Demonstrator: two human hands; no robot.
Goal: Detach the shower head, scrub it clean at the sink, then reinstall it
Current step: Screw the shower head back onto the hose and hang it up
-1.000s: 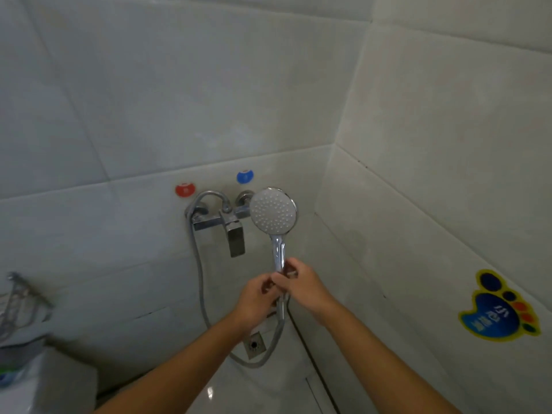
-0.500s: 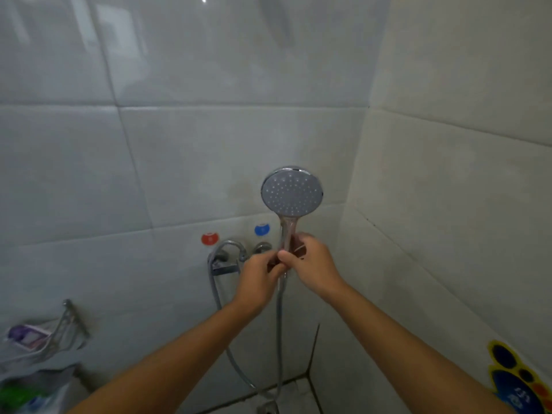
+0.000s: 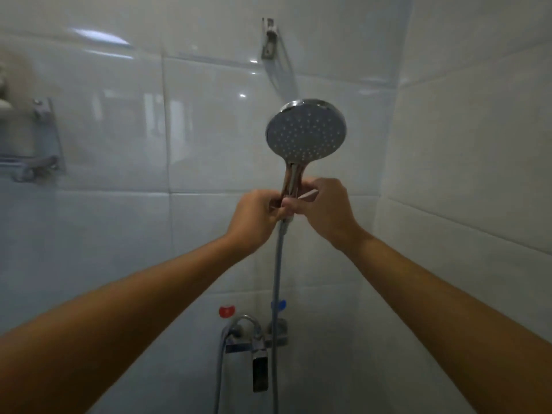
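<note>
A: Both hands are up on the shower head (image 3: pixel 306 134), held upright against the tiled wall (image 3: pixel 119 144), spray face toward us.

B: The left hand (image 3: pixel 254 218) is pinching the bottom of the handle, right where the hose (image 3: pixel 277 264) joins. The right hand (image 3: pixel 327 207) is curled round the handle just above it.

A: And the holder (image 3: pixel 269 40) sits empty, higher up the wall, near its top edge.

B: So I'd judge this is the reinstall, going up to that holder. The trick is to aim the handle's narrow end into the slot and let the hose hang straight.

A: It does drop clean, down past the tap (image 3: pixel 254 348).

B: Good. Keep one hand low by the joint so the hose doesn't twist, and seat it gently. Chrome is slippery.
</note>
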